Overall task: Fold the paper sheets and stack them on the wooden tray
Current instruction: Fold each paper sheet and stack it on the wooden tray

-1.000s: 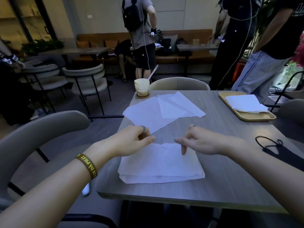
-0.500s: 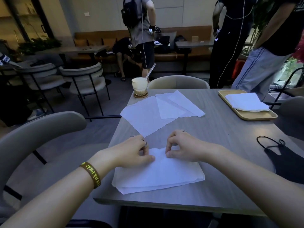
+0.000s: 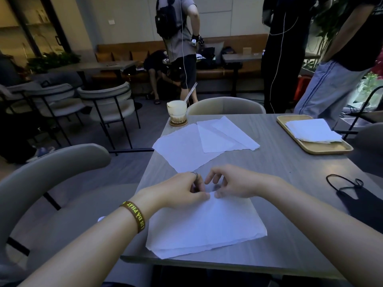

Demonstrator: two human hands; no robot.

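Observation:
A folded white paper sheet point(image 3: 207, 226) lies near the front edge of the grey table. My left hand point(image 3: 182, 190) and my right hand point(image 3: 232, 184) meet at the middle of its far edge, thumbs and fingers pinching the paper there. Further back lie unfolded white sheets point(image 3: 186, 148), overlapping one another. The wooden tray point(image 3: 323, 149) sits at the far right of the table with a stack of folded sheets point(image 3: 313, 130) on it.
A glass with a straw point(image 3: 176, 111) stands on a coaster at the table's far left corner. A black face mask point(image 3: 364, 197) lies at the right edge. Grey chairs surround the table; several people stand behind it.
My hands have drawn together from apart to the middle of the folded sheet's far edge. The sheet has shifted slightly and lies a little skewed.

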